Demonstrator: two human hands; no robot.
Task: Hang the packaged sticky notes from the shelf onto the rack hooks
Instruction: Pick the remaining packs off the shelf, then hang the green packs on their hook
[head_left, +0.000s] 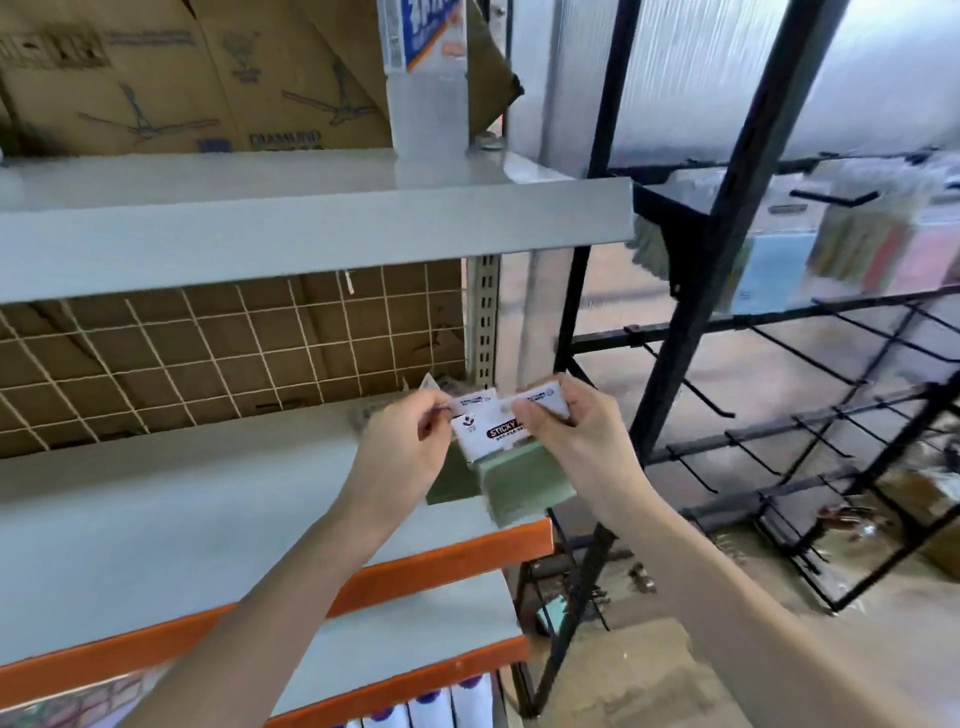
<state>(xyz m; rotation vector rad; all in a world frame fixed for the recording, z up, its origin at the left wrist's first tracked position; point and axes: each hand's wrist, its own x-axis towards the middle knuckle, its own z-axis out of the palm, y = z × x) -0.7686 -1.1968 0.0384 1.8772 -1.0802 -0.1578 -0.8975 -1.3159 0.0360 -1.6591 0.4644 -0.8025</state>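
Both hands hold packaged green sticky notes (519, 480) with a white header card (480, 423) reading "STICKY", just above the right end of the grey shelf (182, 519). My left hand (405, 441) pinches the card's left top corner. My right hand (566, 421) grips a second white header card at the right top; the two packs overlap. The black rack (691, 332) with empty hooks (701, 400) stands to the right. Several pastel packs (774, 270) hang blurred on its upper hooks.
A white wire grid (208, 353) backs the shelf, with cardboard behind. A cardboard box (182, 73) and a clear bottle (426, 78) sit on the upper shelf. Orange shelf edges (441, 561) run below. White bottles (441, 706) stand at the bottom.
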